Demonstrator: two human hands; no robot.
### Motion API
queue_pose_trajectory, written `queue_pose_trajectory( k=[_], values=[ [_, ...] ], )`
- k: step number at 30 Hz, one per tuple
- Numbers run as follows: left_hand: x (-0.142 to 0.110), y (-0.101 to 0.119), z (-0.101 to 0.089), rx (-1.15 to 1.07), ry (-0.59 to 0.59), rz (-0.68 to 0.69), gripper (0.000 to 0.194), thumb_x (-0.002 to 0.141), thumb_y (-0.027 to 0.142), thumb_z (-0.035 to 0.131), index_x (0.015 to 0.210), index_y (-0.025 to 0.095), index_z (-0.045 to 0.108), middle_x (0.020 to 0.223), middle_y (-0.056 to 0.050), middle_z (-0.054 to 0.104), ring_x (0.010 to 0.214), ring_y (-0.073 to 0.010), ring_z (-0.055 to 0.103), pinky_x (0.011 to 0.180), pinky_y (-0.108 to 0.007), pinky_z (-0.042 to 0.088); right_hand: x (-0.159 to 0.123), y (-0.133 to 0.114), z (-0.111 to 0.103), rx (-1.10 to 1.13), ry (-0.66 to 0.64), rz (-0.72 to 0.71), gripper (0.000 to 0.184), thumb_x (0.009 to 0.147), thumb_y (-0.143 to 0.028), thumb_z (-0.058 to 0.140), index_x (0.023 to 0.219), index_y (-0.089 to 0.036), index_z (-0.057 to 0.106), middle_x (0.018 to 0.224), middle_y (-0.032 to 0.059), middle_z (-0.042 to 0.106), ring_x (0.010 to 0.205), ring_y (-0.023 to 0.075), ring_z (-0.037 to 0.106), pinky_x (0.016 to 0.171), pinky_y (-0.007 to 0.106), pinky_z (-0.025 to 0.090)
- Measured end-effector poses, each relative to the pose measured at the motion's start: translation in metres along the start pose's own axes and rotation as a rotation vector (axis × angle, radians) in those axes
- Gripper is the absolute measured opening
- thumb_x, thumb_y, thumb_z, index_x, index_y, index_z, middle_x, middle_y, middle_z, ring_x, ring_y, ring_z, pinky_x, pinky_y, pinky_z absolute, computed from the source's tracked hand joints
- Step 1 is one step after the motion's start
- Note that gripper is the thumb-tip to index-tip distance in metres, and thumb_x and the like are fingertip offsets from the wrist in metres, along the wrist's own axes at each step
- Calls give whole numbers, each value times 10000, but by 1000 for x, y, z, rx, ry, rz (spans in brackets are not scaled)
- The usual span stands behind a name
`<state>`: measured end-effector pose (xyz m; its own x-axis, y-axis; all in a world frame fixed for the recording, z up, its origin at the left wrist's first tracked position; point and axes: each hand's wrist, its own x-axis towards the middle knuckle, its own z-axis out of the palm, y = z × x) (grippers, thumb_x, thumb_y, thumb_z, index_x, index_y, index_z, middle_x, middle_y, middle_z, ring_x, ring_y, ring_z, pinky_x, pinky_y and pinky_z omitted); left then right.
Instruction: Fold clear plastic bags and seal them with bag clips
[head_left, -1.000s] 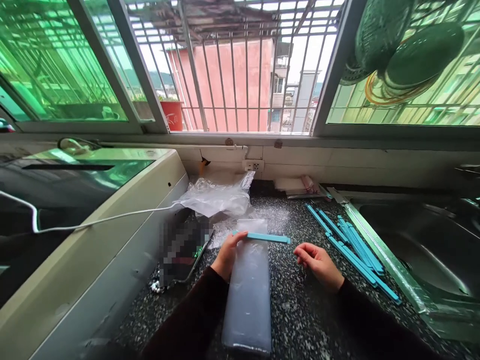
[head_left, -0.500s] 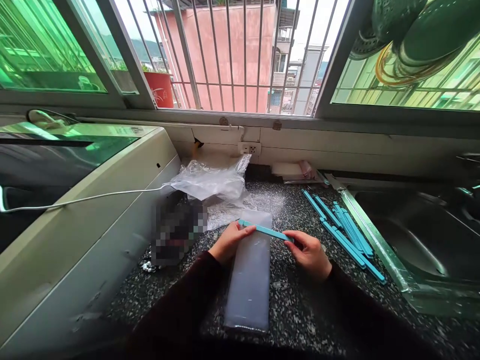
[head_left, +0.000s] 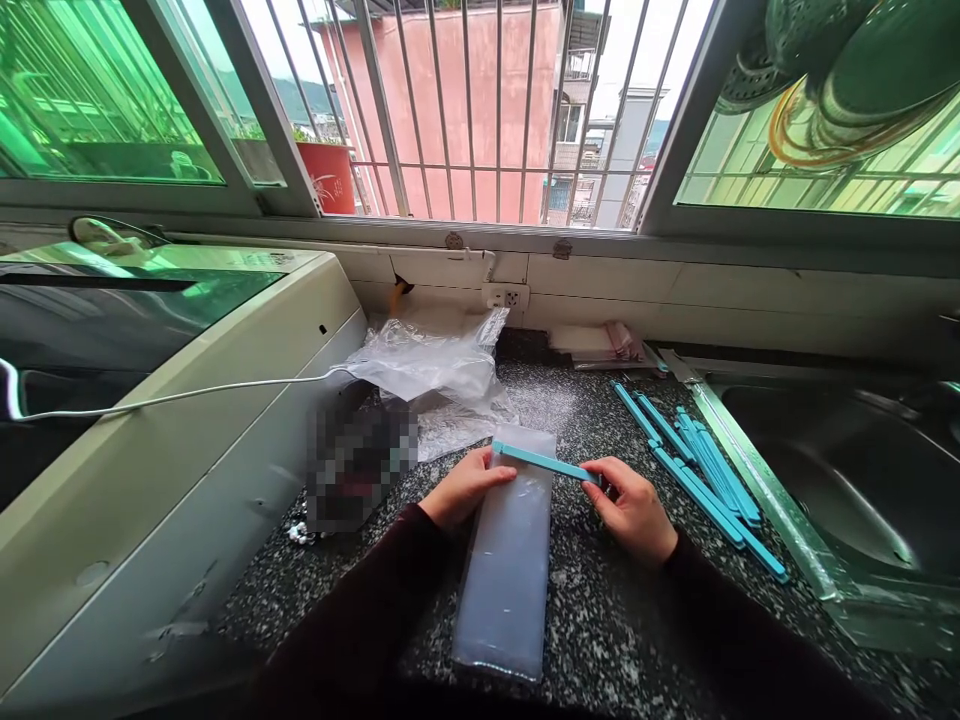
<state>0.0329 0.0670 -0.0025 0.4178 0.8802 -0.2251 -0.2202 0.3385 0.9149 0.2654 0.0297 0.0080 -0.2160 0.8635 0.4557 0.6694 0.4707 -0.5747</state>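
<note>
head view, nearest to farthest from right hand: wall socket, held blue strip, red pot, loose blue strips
1. Held blue strip: one end in the right hand
2. Loose blue strips: on counter, right side
3. Wall socket: beyond counter, left
4. Red pot: at the window, far left

Speckled dark countertop [head_left: 592, 620] | crumpled clear plastic [head_left: 431, 362] | translucent plastic sleeve [head_left: 506, 585] | loose blue strips [head_left: 721, 475] | packet at back [head_left: 589, 343]

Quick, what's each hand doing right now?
Left hand: closed on the bag's upper left edge, by the blue clip's left end.
Right hand: closed, holding the clip's right end.
</note>
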Motion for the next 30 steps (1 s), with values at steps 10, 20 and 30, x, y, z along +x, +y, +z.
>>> queue_pose_trajectory(
  k=[10,20,30],
  values=[
    [0,1,2,16,-3,8,378,528,309,767,831,112,659,732,-47,668,674,-156,570,681,-264,413,-1,1,0,7,5,-5,155,828,-288,492,883,-191,600,801,64,641,631,154,566,592,283,473],
    [-5,9,2,41,-39,41,419,605,449,716,850,112,681,759,-53,662,672,-152,552,644,-244,388,-1,4,2,-9,-8,-1,162,836,-281,468,881,-199,601,789,62,642,622,160,566,587,289,477],
    [1,6,2,60,76,73,545,625,628,618,722,93,656,651,-39,611,611,-133,479,611,-253,351,-3,10,6,-169,-2,-111,167,832,-270,486,885,-212,633,811,63,624,746,186,599,668,298,495]
  ],
)
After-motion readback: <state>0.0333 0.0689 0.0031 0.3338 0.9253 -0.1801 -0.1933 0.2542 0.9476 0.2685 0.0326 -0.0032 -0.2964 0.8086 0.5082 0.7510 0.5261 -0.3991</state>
